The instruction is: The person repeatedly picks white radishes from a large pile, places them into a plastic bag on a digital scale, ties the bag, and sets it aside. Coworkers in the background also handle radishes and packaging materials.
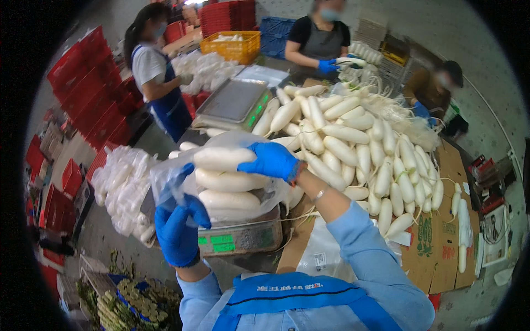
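Observation:
Three white radishes lie in a clear plastic bag [165, 178] over the near weighing scale [256, 236], whose green display is lit. My right hand [271, 161], in a blue glove, grips the right end of the top radish [221, 159] at the bag's right side. At the bag's left end my left hand [176, 227], also gloved in blue, holds the film between thumb and fingers. Some of those fingers show blurred through the plastic. Below the top one lie the middle radish [230, 180] and the bottom radish [227, 200].
A large pile of white radishes [343, 149] covers the table to the right, partly on cardboard [439, 240]. Flat plastic bags [323, 248] lie nearby. Bagged radishes [124, 186] sit left of the scale. A second scale [234, 101] stands beyond. Three co-workers stand around; red crates [89, 87] are stacked left.

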The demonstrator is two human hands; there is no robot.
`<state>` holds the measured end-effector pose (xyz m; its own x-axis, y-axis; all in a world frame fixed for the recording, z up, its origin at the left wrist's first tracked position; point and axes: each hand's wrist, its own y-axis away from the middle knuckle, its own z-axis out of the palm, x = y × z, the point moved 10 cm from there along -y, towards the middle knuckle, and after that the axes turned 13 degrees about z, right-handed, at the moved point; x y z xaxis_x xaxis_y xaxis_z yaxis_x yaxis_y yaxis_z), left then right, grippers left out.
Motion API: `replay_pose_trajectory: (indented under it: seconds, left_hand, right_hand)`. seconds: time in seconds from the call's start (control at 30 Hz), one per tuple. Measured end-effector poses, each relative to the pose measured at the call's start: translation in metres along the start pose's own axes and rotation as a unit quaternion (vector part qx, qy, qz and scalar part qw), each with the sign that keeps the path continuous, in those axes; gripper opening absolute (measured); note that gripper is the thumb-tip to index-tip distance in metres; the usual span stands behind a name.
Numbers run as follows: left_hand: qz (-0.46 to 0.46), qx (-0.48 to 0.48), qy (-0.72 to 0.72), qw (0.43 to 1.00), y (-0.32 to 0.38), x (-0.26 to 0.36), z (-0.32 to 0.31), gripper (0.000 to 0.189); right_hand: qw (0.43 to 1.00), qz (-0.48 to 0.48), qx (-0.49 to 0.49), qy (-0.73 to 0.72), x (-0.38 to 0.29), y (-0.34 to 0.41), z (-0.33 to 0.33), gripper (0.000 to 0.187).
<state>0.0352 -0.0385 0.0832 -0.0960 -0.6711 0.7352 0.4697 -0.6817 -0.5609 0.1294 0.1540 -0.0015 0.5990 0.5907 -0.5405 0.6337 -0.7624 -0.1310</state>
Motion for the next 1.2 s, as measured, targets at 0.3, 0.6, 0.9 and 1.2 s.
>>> replay_pose_trajectory:
  seconds: [0.3, 0.6, 0.9, 1.2]
  left_hand:
    - [-0.067, -0.009, -0.020, 0.997, -0.005, -0.011, -0.036, 0.058]
    - [-0.092, -0.130, -0.002, 0.987, -0.020, -0.029, -0.024, 0.035]
    - [-0.150, -0.060, 0.216, 0.963, -0.044, -0.025, -0.045, 0.041]
    - [-0.109, -0.124, 0.211, 0.963, -0.091, -0.042, -0.034, 0.042]
  right_hand:
    - [0.992, 0.004, -0.116, 0.048, 0.055, -0.038, 0.066, 0.047]
    - [0.970, -0.191, -0.135, -0.064, -0.064, 0.089, 0.003, 0.057]
    - [0.932, -0.096, -0.234, 0.259, 0.004, 0.098, 0.058, 0.040]
    - [0.830, -0.142, 0.237, 0.484, 0.048, 0.068, -0.092, 0.013]
